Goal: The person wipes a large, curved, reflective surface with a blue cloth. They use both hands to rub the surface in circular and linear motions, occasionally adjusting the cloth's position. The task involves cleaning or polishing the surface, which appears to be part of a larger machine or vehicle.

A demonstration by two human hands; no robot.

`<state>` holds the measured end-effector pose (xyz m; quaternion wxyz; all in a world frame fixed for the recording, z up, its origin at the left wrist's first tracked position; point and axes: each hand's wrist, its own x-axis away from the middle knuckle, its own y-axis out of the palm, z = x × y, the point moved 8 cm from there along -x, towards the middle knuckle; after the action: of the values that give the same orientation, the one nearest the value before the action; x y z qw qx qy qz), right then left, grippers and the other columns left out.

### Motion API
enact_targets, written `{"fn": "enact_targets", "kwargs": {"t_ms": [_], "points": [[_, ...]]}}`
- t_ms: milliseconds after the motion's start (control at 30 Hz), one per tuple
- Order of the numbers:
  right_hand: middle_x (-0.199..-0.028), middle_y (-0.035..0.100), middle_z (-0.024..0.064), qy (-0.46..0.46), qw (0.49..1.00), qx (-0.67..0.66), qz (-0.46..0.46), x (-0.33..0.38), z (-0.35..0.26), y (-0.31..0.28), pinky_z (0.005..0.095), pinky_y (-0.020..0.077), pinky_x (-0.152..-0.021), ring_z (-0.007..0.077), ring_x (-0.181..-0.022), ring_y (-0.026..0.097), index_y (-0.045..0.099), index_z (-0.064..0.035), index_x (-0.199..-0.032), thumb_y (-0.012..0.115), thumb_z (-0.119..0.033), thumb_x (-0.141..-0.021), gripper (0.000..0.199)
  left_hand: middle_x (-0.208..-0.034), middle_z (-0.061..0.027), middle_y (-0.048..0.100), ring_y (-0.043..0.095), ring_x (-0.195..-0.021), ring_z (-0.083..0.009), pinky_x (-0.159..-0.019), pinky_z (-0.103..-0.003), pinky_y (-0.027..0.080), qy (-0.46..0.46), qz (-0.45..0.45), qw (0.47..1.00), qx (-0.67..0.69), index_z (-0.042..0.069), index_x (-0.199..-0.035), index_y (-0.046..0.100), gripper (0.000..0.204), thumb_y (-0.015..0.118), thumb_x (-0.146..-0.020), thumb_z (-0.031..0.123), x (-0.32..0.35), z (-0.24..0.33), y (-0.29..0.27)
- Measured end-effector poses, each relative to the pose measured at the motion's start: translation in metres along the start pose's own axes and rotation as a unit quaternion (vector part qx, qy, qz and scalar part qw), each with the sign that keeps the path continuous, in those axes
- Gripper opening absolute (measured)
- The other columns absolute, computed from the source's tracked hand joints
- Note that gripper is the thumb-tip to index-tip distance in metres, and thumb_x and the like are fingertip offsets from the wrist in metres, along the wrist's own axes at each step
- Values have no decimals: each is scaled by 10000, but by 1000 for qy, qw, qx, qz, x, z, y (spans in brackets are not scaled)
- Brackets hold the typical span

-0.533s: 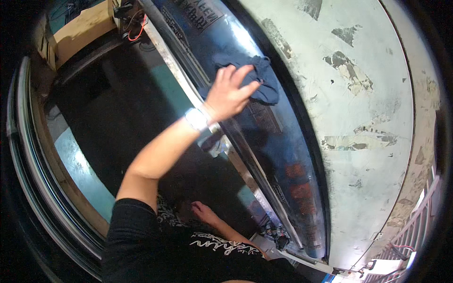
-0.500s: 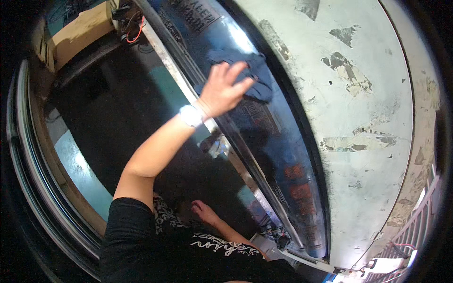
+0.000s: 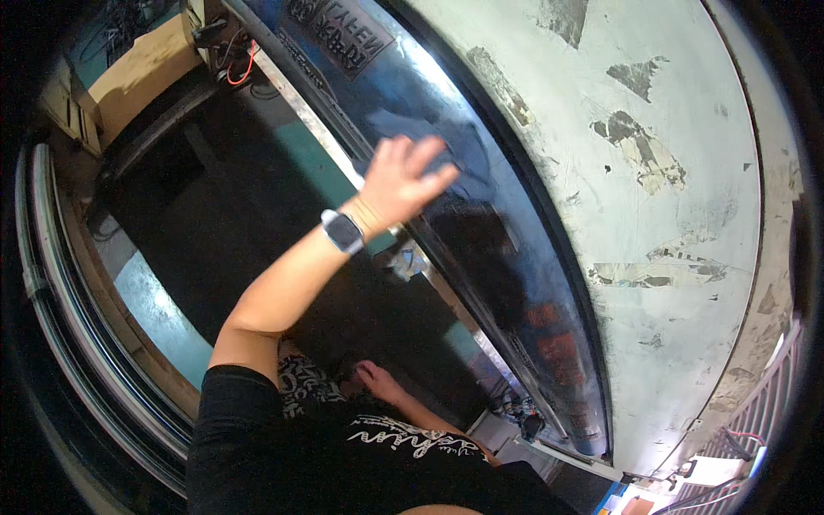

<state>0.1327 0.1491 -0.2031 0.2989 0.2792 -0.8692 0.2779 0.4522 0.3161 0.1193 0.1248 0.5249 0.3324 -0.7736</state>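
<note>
My left hand (image 3: 403, 183) is pressed on a crumpled dark blue cloth (image 3: 468, 163), with its fingers bent and apart over the cloth. The cloth lies against a long, curved, ink-stained blue-black surface (image 3: 481, 107). On that surface, a dark printing plate (image 3: 348, 39) with raised mirrored characters sits just beyond the cloth. Nearer to me are another dark plate (image 3: 481, 232) and reddish raised blocks (image 3: 554, 343). My right hand (image 3: 376, 380) hangs low near my body, its fingers loosely extended, and I see nothing in it. Dim light hides part of those fingers.
A large pale rounded panel (image 3: 661, 326) with peeling tape scraps rises along the right. A narrow metal rail (image 3: 300, 112) borders the stained surface. Metal bars (image 3: 94, 360) curve along the left. Cables (image 3: 245, 69) hang at the far left, and a barred rack (image 3: 768, 386) stands at right.
My left hand and the cloth have slid slightly nearer to me along the stained surface. The left wrist has turned, showing the watch's dark face. The whole view has shifted a little.
</note>
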Motion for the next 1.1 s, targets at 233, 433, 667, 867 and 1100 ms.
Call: {"fn": "enact_targets", "kwargs": {"t_ms": [233, 433, 667, 867, 1100], "points": [[-954, 621, 109, 43, 999, 10, 17, -21, -42, -36, 320, 467, -792, 193, -894, 595, 489, -17, -1153, 458, -245, -949, 308, -1102, -174, 485, 463, -979, -339, -842, -453, 385, -332, 60, 941, 5, 152, -1055, 607, 346, 614, -718, 75, -5, -50, -7], [-988, 605, 103, 57, 997, 36, -27, -23, -23, -14, 330, 465, -813, 194, -902, 586, 489, -27, -1162, 453, -224, -954, 289, -1198, -94, 454, 463, -869, -282, -777, -431, 380, 14, -33, 997, 75, 272, -1077, 631, 369, 611, -723, 170, 2, 21, 14], [-1028, 610, 105, 95, 995, -12, 20, -19, -36, -35, 313, 469, -799, 191, -944, 589, 487, -27, -1165, 462, -258, -952, 316, -1209, -200, 436, 435, -1080, -396, -918, -427, 389, -180, 88, 964, -174, 200, -1163, 577, 470, 633, -723, 44, -35, -232, -74], [-976, 614, 98, 126, 991, 12, -41, -11, 10, 0, 310, 473, -763, 177, -878, 591, 495, -19, -1146, 468, -254, -948, 308, -1169, -223, 465, 457, -1008, -395, -869, -467, 389, -255, 104, 952, -131, 162, -1119, 599, 519, 593, -634, -22, -42, -174, -53], [-945, 605, 81, 62, 996, -57, 11, -59, -43, -11, 295, 476, -743, 160, -857, 588, 503, -26, -1136, 462, -233, -949, 282, -1141, -156, 536, 514, -970, -342, -778, -428, 439, -41, -29, 987, -154, 199, -1045, 607, 377, 612, -689, 75, -54, -196, -55]]}}
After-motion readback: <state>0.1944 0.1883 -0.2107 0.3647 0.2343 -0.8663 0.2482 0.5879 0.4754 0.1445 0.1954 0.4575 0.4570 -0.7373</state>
